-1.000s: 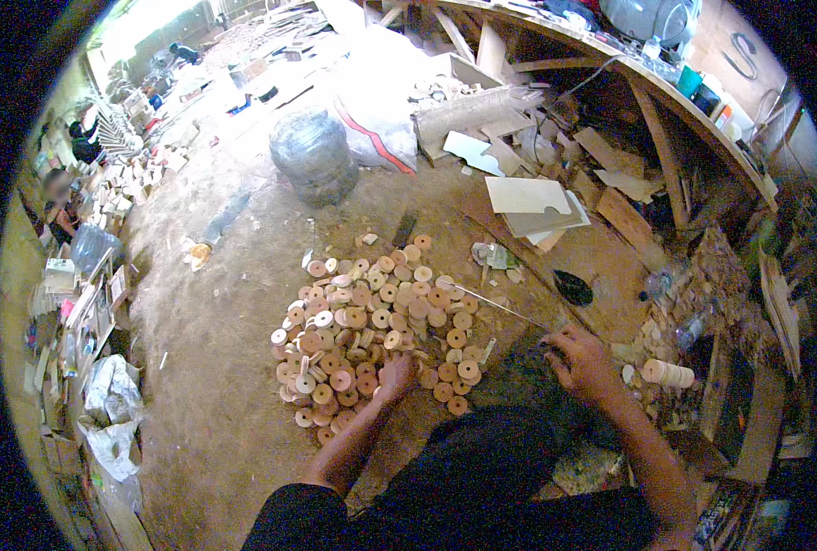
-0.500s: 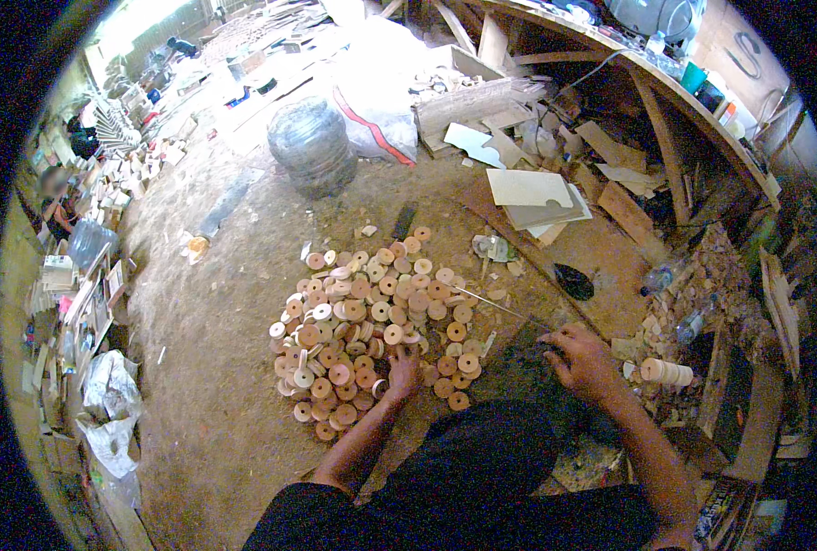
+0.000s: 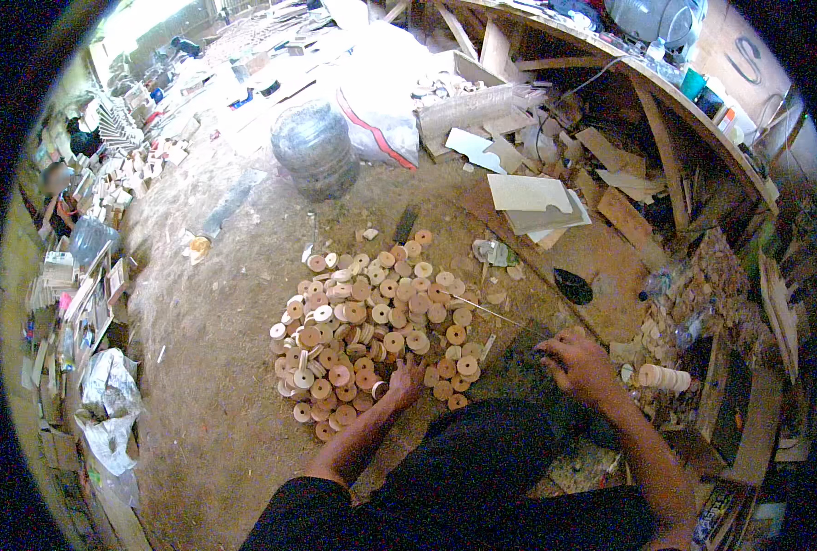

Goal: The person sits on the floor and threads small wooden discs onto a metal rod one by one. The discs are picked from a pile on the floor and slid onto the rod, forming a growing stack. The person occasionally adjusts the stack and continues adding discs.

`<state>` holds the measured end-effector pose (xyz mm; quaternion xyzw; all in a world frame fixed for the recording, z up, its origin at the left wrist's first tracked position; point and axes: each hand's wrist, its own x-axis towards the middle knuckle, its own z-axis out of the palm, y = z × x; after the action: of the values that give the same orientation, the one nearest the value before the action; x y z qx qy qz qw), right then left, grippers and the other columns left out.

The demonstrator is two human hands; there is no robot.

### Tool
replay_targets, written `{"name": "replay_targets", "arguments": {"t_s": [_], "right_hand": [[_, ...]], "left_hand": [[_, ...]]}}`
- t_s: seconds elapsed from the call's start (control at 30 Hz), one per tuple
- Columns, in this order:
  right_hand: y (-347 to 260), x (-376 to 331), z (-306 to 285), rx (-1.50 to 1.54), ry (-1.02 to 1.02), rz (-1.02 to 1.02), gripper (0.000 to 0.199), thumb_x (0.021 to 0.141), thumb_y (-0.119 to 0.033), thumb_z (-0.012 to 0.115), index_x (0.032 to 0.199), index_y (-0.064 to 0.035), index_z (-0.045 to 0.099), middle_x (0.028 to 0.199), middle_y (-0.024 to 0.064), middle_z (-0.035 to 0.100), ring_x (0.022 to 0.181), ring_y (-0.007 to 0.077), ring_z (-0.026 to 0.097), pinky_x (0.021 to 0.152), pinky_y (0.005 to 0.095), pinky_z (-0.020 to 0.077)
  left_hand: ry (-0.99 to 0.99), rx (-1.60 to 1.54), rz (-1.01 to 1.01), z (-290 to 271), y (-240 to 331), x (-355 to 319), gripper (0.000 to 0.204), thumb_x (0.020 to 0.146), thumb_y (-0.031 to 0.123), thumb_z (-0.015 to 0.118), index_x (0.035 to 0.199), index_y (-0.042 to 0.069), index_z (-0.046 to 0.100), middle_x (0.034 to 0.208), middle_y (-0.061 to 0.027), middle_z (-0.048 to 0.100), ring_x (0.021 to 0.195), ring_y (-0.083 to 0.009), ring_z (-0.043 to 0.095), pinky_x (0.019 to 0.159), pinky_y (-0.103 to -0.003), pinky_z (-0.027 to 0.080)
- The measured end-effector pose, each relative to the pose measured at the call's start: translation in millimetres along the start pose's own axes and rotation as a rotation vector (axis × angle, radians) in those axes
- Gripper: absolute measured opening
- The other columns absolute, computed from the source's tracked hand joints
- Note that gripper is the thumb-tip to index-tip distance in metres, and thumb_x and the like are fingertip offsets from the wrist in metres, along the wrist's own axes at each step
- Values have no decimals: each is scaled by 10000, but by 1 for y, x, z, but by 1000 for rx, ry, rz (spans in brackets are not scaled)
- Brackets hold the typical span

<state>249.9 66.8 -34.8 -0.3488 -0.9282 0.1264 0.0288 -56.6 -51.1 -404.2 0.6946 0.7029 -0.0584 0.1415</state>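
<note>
A heap of round wooden discs [image 3: 340, 335], each with a small centre hole, lies on the dirt floor in front of me. My left hand [image 3: 407, 381] is low at the heap's near right side, fingertips among the discs, thumb and fingers apart; I make out no disc in its grasp. My right hand [image 3: 576, 363] is closed around the near end of a thin metal rod [image 3: 486, 309]. The rod slants up and left, its far tip over the heap's right edge. No disc shows on it.
A short column of stacked discs [image 3: 664, 377] lies at my right, beside wood scraps. Flat board offcuts [image 3: 532, 195] and a clear plastic bottle [image 3: 654, 284] are farther right. Ahead stands a dark wrapped drum [image 3: 315, 151]. A person [image 3: 61, 207] sits at far left among wood pieces.
My left hand has drawn back slightly toward me and to the right, uncovering discs in the heap. My right hand and the rod are nearly unmoved.
</note>
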Motion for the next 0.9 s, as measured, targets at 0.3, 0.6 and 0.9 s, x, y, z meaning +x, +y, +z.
{"name": "replay_targets", "arguments": {"t_s": [0.3, 0.6, 0.9], "right_hand": [[-3, -3, -4, 34, -32, 24, 233, 868, -191, 658, 1088, -115, 671, 991, 153, 640, 973, 376, 611, 834, 453, 503], [-3, -4, -5, 79, 75, -84, 221, 860, -195, 674, 1065, -112, 684, 978, 149, 643, 952, 375, 613, 827, 454, 502], [-11, -9, -11, 57, 55, -29, 229, 866, -214, 678, 1068, -107, 688, 957, 142, 647, 924, 365, 626, 804, 450, 508]], "left_hand": [[292, 10, -197, 48, -15, 7, 478, 878, 238, 589, 1334, 113, 515, 1152, -220, 557, 845, -362, 620, 490, -398, 546], [266, 48, 68, 31, 24, 17, 632, 824, 244, 639, 1415, 149, 437, 1213, -209, 505, 973, -404, 597, 592, -465, 579], [178, -91, 67, 22, 28, 26, 678, 830, 259, 624, 1463, 176, 398, 1353, -257, 432, 1070, -480, 541, 657, -475, 591]]}}
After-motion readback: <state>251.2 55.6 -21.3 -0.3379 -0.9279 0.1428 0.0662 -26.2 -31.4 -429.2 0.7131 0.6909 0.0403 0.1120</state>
